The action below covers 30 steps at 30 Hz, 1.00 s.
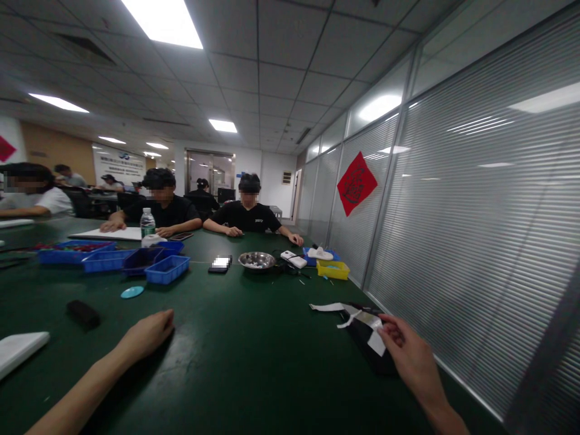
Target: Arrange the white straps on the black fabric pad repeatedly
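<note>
On the green tabletop (244,362), my left hand (147,334) rests as a loose fist, with nothing showing in it. At the right, my right hand (410,353) has its thumb and fingers pinched together at the edge of some white paper strips (357,315). The strips lie loosely over a flat black item (369,350), whose kind I cannot make out. One strip reaches left across the table, and a squarish white piece hangs beside my thumb.
Blue trays (167,270), a water bottle (147,223), a phone (220,264), a steel bowl (257,261) and a yellow tray (333,269) stand farther back. A black block (83,314) and a turquoise disc (132,292) lie left. Several people sit across the table; a blind-covered glass wall (453,211) borders the right.
</note>
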{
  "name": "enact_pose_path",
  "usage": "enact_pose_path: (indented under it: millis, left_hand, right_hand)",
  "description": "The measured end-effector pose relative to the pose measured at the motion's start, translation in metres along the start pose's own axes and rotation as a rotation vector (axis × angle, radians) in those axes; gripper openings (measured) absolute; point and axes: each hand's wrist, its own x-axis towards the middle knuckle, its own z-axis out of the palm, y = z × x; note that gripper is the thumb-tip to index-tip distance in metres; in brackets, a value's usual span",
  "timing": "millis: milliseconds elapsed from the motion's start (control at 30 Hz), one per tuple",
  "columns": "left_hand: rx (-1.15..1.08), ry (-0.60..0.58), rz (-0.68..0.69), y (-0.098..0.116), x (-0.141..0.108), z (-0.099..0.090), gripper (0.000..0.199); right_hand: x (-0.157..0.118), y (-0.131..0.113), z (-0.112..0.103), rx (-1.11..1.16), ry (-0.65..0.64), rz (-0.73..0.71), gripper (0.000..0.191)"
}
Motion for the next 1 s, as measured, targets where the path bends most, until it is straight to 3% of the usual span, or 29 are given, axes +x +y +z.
enact_pose_path:
  millis: [167,267,400,533,633,733,900,1000]
  left_hand:
    - [0.021,0.035,0.017,-0.005,0.002,0.006,0.020]
    - [0.014,0.055,0.021,-0.002,0.002,0.004,0.019]
    - [-0.082,0.203,0.062,0.012,0.000,-0.008,0.027]
    - [-0.395,0.272,0.168,0.030,-0.004,-0.021,0.043]
    - [-0.594,0.206,0.190,0.046,-0.013,-0.025,0.050]
    - [-0.745,0.024,0.191,0.068,-0.025,-0.029,0.055]
    - [-0.891,-0.180,0.193,0.091,-0.039,-0.036,0.055]
    - [-0.993,-0.142,0.045,0.085,-0.038,-0.032,0.057]
  right_hand:
    - [-0.005,-0.023,0.011,0.025,0.137,-0.124,0.043]
    - [-0.012,-0.040,0.024,0.088,0.150,-0.196,0.041]
    - [-0.029,-0.069,0.044,0.258,0.041,-0.321,0.028]
    - [-0.048,-0.096,0.062,0.495,-0.190,-0.249,0.021]
    - [-0.057,-0.105,0.071,0.635,-0.376,-0.156,0.020]
    - [-0.062,-0.111,0.075,0.702,-0.492,-0.107,0.020]
    - [-0.066,-0.124,0.082,0.702,-0.555,-0.074,0.020]
    - [-0.066,-0.127,0.088,0.676,-0.538,-0.082,0.018]
